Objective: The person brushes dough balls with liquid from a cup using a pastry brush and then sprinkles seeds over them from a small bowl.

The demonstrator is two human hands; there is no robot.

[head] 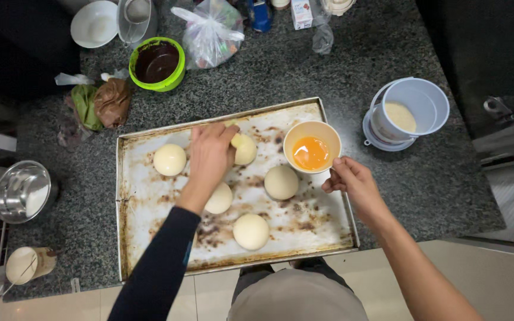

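Note:
A stained metal baking tray (150,238) lies on a granite counter with several round pale dough balls on it. My left hand (210,153), on a dark-sleeved arm, reaches over the tray, its fingers bunched on the far middle dough ball (247,151). Whether the fingers hold anything is hidden. Another dough ball (169,159) sits to its left, and one dough ball (251,232) lies near the front edge. My right hand (352,180) pinches the near rim of a small cream bowl (312,132) of beaten orange egg, which stands on the tray's far right corner.
A pale blue tub (429,98) of powder stands right of the tray. Behind are a green bowl (156,62) of dark chocolate, a white bowl (93,24), a knotted plastic bag (209,32) and crumpled bags (102,104). A steel bowl (22,190) and a cup (28,264) sit left.

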